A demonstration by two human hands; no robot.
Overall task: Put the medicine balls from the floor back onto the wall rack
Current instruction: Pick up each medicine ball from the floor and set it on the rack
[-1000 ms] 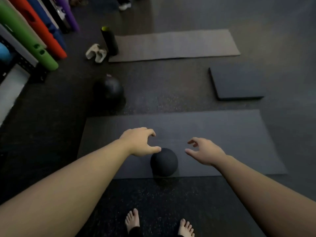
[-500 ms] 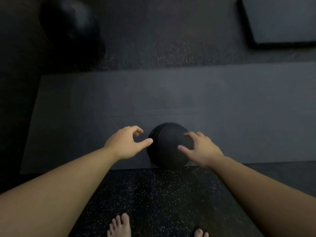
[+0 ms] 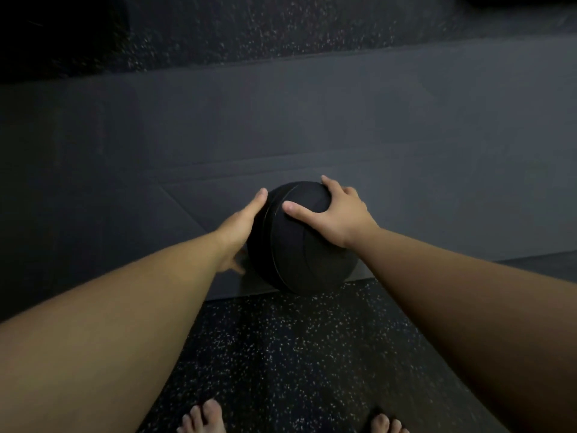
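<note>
A black medicine ball (image 3: 296,251) with thin seam lines sits at the near edge of a dark grey mat (image 3: 312,126). My left hand (image 3: 239,228) presses flat against the ball's left side, with its fingers partly hidden behind the ball. My right hand (image 3: 335,214) lies spread over the ball's top right, thumb pointing left. Both hands grip the ball. The wall rack is out of sight.
Speckled black rubber floor (image 3: 281,354) lies in front of the mat and beyond it. My bare toes (image 3: 203,417) show at the bottom edge. A dark rounded shape (image 3: 62,23) fills the upper left corner.
The camera has dropped closer to the ball. Both hands have closed in from beside the ball and now press on it from left and right.
</note>
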